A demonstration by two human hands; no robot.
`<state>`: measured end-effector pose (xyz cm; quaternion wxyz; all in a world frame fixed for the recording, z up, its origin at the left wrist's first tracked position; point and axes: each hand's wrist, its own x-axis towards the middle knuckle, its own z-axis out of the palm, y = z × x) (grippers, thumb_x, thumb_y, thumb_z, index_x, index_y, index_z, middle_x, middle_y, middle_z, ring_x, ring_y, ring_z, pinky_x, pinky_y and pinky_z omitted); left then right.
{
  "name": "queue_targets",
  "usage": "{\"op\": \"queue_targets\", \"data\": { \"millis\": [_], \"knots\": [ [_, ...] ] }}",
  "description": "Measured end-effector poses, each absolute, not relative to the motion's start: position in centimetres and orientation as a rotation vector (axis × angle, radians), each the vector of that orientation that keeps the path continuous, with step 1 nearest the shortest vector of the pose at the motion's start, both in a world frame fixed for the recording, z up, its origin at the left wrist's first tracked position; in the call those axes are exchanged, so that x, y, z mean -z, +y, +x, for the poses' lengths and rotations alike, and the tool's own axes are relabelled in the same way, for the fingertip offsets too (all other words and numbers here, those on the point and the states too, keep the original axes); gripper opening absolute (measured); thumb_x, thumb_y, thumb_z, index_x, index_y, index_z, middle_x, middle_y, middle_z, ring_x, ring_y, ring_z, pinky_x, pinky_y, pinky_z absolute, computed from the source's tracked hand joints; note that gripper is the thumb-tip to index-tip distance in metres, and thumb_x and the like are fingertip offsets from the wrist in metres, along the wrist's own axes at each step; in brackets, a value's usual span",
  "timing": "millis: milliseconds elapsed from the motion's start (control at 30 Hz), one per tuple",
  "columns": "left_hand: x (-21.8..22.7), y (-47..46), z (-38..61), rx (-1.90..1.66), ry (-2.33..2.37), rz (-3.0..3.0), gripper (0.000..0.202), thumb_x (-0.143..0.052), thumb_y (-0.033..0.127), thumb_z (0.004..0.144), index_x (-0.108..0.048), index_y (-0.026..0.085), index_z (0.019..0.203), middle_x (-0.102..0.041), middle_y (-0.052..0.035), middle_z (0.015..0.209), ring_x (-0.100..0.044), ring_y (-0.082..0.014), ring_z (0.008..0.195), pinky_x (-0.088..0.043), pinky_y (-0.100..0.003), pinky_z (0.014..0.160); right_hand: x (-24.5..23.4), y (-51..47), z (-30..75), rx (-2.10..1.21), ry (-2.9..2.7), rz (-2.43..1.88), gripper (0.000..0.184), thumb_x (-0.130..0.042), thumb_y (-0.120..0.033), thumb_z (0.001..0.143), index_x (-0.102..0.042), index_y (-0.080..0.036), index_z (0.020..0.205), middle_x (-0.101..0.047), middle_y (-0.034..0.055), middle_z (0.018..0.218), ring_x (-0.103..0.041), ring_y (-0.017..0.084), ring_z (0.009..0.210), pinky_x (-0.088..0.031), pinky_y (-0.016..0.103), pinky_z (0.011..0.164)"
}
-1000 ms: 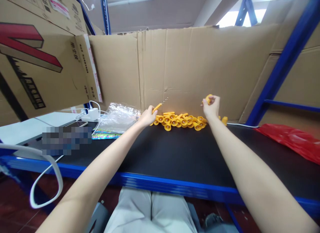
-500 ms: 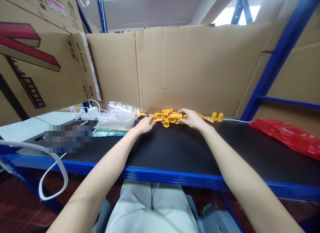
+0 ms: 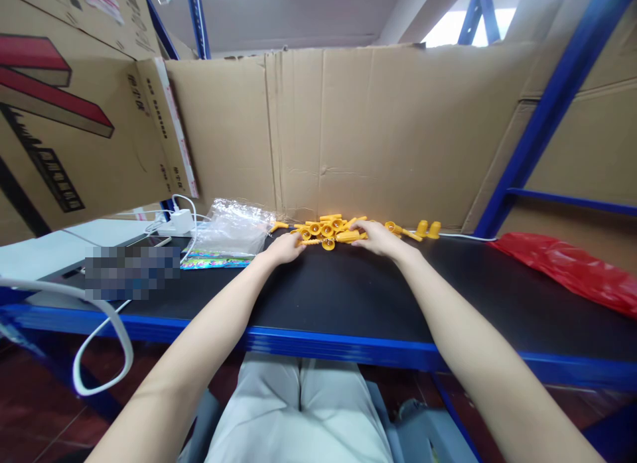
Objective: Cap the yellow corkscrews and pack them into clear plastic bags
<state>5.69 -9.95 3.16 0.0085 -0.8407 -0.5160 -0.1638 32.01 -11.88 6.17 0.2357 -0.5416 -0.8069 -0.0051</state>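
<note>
A pile of yellow plastic parts, several of them cup- or funnel-shaped, lies at the back of the black shelf top. At the pile's left side my left hand is closed, its fingertips pinching a thin yellow ridged rod that points right. From the right, my right hand curls its thumb and fingers round one end of a thicker yellow ribbed piece. Just beyond that hand lie another yellow cup and a short rod. Two yellow caps stand upright farther right.
Clear plastic bags and a colourful packet lie left of the pile. Beyond them are a white charger with cables and a light grey panel. A red plastic bag lies right. Cardboard walls the back; a blue beam edges the front.
My right hand has lowered slightly, bringing the thick yellow piece down to the front of the pile. The ridged rod in my left hand now shows more clearly. The view has shifted a little.
</note>
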Motion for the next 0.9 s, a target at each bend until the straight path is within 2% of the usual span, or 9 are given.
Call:
{"op": "queue_targets", "data": {
  "millis": [633,900],
  "knots": [
    [-3.16,-9.85,5.54,0.521,-1.581,-2.624,0.026,-0.046,0.035,0.082,-0.056,0.016,0.097,-0.064,-0.0108,0.098,-0.059,-0.0225,0.089,-0.044,-0.030,0.075,-5.70,-11.55,32.02,-0.007,-2.242,-1.448,0.032,-0.068,-0.022,0.071,-0.059,-0.021,0.102,-0.064,0.0046,0.103,-0.060,0.020,0.094,-0.045,0.031,0.081],
    [-3.16,-9.87,5.52,0.561,-1.588,-2.625,0.026,-0.046,0.035,0.082,-0.057,0.016,0.098,-0.064,-0.0110,0.100,-0.059,-0.0225,0.090,-0.044,-0.030,0.075,-5.53,-11.32,32.21,0.019,-2.250,-1.475,0.031,-0.067,-0.021,0.072,-0.059,-0.019,0.101,-0.064,0.0052,0.098,-0.060,0.020,0.089,-0.045,0.031,0.077]
  ]
}}
